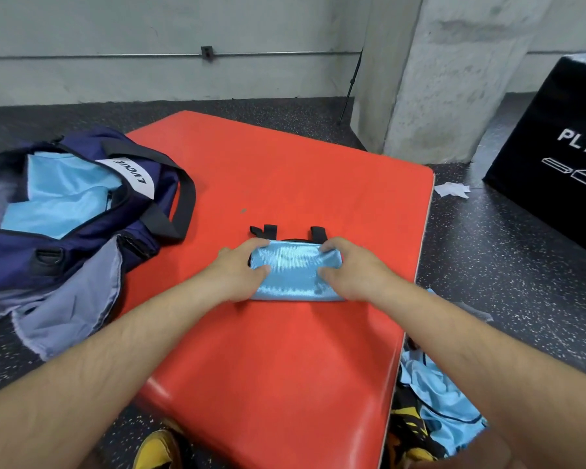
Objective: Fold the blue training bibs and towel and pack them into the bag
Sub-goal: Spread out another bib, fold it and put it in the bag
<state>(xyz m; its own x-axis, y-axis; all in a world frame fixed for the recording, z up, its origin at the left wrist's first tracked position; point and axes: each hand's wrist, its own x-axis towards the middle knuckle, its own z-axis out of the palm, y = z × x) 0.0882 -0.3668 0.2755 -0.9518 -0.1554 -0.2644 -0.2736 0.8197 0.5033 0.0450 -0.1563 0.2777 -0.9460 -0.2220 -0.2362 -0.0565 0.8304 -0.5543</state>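
Pinching the ends of the bib [293,274], the left hand [239,274] and right hand [351,270] held it, the bag [88,247] off to their left.

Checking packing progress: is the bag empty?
No, light blue fabric already lies inside the open navy bag.

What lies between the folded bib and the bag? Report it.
In the head view, only bare red mat lies between the folded bib and the bag.
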